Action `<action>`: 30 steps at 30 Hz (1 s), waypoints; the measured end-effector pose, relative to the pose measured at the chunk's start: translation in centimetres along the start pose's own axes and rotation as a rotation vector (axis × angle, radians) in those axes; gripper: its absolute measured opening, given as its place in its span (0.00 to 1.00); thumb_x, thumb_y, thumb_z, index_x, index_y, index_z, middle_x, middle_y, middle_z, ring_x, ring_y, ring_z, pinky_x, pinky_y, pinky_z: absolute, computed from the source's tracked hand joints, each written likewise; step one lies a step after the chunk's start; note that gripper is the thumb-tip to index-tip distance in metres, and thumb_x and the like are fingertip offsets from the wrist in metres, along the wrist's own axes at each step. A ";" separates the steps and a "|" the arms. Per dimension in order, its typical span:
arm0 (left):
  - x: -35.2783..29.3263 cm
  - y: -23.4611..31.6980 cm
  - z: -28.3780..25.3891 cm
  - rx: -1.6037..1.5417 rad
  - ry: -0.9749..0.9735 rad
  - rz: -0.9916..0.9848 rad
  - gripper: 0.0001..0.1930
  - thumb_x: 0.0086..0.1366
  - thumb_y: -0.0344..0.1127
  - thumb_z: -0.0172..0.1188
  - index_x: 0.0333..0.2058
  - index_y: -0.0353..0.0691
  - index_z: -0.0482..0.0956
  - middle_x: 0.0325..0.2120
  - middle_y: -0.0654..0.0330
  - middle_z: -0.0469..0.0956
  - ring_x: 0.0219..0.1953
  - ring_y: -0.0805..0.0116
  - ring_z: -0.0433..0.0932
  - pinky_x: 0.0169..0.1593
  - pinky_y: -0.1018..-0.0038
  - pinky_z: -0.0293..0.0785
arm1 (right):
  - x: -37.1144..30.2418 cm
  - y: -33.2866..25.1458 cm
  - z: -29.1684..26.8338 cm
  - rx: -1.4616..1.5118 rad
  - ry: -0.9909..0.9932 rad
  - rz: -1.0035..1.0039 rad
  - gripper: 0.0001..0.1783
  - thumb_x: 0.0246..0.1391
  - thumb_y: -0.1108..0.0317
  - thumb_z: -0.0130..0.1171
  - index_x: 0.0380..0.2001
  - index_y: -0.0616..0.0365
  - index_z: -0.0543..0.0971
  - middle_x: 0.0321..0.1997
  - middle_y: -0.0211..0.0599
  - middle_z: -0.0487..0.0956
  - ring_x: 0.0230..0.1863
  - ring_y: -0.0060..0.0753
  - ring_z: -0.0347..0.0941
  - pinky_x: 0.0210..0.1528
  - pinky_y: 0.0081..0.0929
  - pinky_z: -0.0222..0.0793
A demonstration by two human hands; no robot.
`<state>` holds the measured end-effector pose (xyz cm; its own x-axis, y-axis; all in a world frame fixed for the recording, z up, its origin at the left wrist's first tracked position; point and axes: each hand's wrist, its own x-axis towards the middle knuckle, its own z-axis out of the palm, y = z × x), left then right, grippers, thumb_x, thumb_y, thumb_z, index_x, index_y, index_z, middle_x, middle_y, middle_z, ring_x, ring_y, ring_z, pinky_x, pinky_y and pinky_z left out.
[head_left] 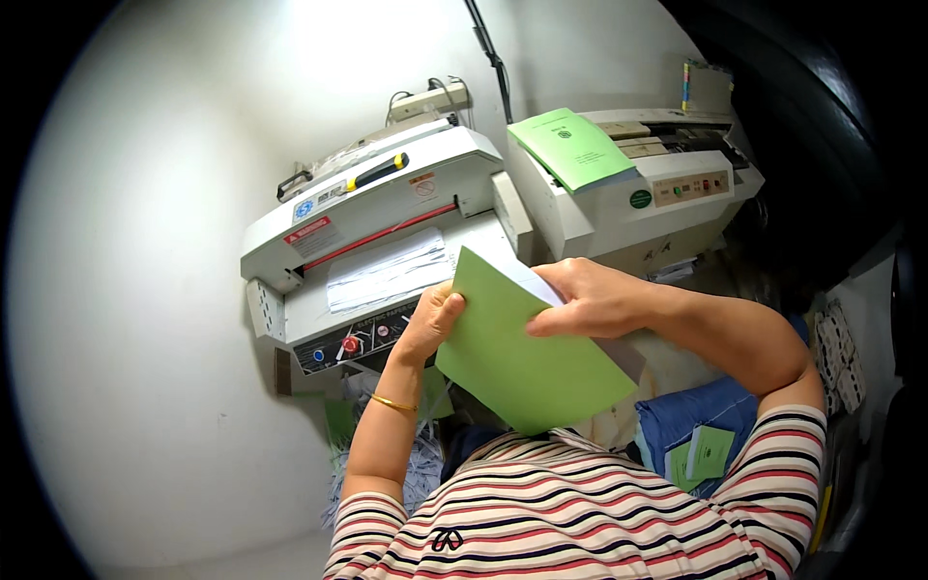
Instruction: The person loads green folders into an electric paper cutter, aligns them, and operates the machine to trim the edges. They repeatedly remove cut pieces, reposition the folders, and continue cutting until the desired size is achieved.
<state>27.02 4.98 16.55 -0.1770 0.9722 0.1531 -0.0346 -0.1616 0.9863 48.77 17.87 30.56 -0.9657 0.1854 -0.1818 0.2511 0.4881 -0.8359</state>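
A green-covered booklet [527,362] with white pages is held up in front of my chest, tilted. My left hand [432,324] grips its left edge, thumb on the green cover. On the upper right side my right hand [585,300] holds it, thumb across the cover and fingers behind by the white pages. Just beyond stands a white electric paper cutter [387,220], with white paper strips [387,271] lying on its bed. A yellow and black utility knife [377,172] rests on top of the cutter.
Right of the cutter, another white machine [590,217] has green booklets [570,147] on top. Shredded paper [411,474] heaps below the cutter at left. Small green booklets [710,452] lie on blue cloth [677,416] near my right elbow. A power strip [428,101] sits behind.
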 end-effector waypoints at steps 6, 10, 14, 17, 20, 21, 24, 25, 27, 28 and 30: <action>-3.5 0.8 -6.4 -0.044 0.338 0.035 0.44 0.60 0.69 0.46 0.58 0.32 0.63 0.51 0.46 0.72 0.51 0.60 0.73 0.53 0.68 0.73 | 0.9 0.0 -1.6 0.448 0.120 0.060 0.28 0.48 0.61 0.59 0.50 0.66 0.70 0.43 0.40 0.77 0.42 0.28 0.73 0.45 0.26 0.69; -6.0 1.2 -7.6 -0.749 0.207 -0.020 0.49 0.62 0.73 0.32 0.64 0.32 0.50 0.53 0.46 0.70 0.54 0.58 0.71 0.58 0.64 0.68 | 0.6 3.9 0.0 0.813 0.252 -0.025 0.33 0.50 0.59 0.54 0.57 0.65 0.64 0.50 0.44 0.74 0.48 0.34 0.73 0.50 0.29 0.70; -5.3 0.4 -5.4 -0.967 -0.146 0.144 0.32 0.68 0.54 0.43 0.59 0.30 0.61 0.47 0.55 0.74 0.49 0.69 0.73 0.51 0.73 0.72 | -1.0 14.4 3.8 1.131 0.450 -0.003 0.28 0.55 0.52 0.52 0.53 0.62 0.70 0.47 0.43 0.77 0.44 0.38 0.76 0.46 0.34 0.74; -4.9 4.7 -2.1 -0.790 -0.015 -0.020 0.31 0.58 0.29 0.59 0.59 0.31 0.57 0.51 0.53 0.70 0.49 0.69 0.73 0.51 0.74 0.72 | -1.3 19.4 7.2 1.387 0.535 -0.064 0.30 0.57 0.50 0.49 0.55 0.61 0.69 0.52 0.45 0.76 0.49 0.44 0.75 0.51 0.41 0.72; -3.6 6.0 -1.0 -0.674 -0.087 -0.032 0.36 0.55 0.25 0.56 0.62 0.31 0.53 0.51 0.55 0.68 0.51 0.71 0.69 0.53 0.74 0.68 | 0.5 17.2 11.0 1.574 0.561 -0.094 0.32 0.58 0.50 0.48 0.58 0.62 0.67 0.56 0.48 0.72 0.55 0.49 0.71 0.56 0.47 0.68; -3.1 6.7 -0.5 -0.669 -0.097 -0.043 0.37 0.54 0.25 0.55 0.63 0.32 0.51 0.51 0.55 0.68 0.51 0.71 0.69 0.54 0.73 0.67 | 0.8 17.1 11.9 1.641 0.531 -0.152 0.32 0.58 0.50 0.48 0.58 0.63 0.66 0.57 0.49 0.71 0.56 0.50 0.70 0.57 0.48 0.67; -2.1 8.8 0.2 -0.634 -0.125 -0.062 0.42 0.53 0.27 0.56 0.66 0.34 0.46 0.52 0.54 0.66 0.53 0.70 0.66 0.56 0.73 0.64 | 1.7 16.7 13.4 1.718 0.613 -0.240 0.30 0.60 0.54 0.48 0.58 0.63 0.66 0.54 0.50 0.73 0.52 0.47 0.73 0.52 0.45 0.72; -1.9 9.1 0.5 -0.618 -0.137 -0.046 0.42 0.53 0.29 0.57 0.66 0.34 0.46 0.54 0.54 0.64 0.55 0.69 0.65 0.57 0.73 0.62 | 1.9 16.6 13.8 1.719 0.672 -0.259 0.28 0.60 0.55 0.48 0.57 0.64 0.65 0.52 0.50 0.74 0.49 0.46 0.75 0.48 0.43 0.75; -1.4 9.1 0.9 -0.571 -0.163 -0.003 0.43 0.56 0.34 0.59 0.66 0.33 0.45 0.59 0.54 0.61 0.60 0.68 0.61 0.62 0.72 0.57 | 2.7 16.6 14.2 1.764 0.687 -0.325 0.28 0.61 0.56 0.48 0.57 0.65 0.65 0.50 0.49 0.75 0.46 0.44 0.76 0.44 0.40 0.76; -1.2 9.0 1.1 -0.650 -0.208 0.027 0.43 0.57 0.37 0.60 0.66 0.33 0.46 0.60 0.54 0.60 0.61 0.67 0.60 0.63 0.72 0.56 | 3.2 16.8 14.3 1.818 0.631 -0.392 0.27 0.61 0.56 0.48 0.57 0.65 0.65 0.49 0.49 0.75 0.45 0.44 0.76 0.42 0.39 0.76; -0.9 8.7 1.7 -0.810 -0.297 0.084 0.43 0.60 0.43 0.61 0.66 0.33 0.48 0.62 0.54 0.58 0.63 0.67 0.58 0.64 0.71 0.54 | 3.5 17.5 14.6 1.972 0.386 -0.553 0.27 0.62 0.57 0.47 0.56 0.66 0.64 0.46 0.49 0.75 0.42 0.42 0.77 0.38 0.37 0.77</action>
<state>28.51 2.94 25.14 0.0499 0.9374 0.3448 -0.7427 -0.1959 0.6403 48.79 14.57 7.72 -0.7717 0.6282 0.0992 -0.6359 -0.7638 -0.1107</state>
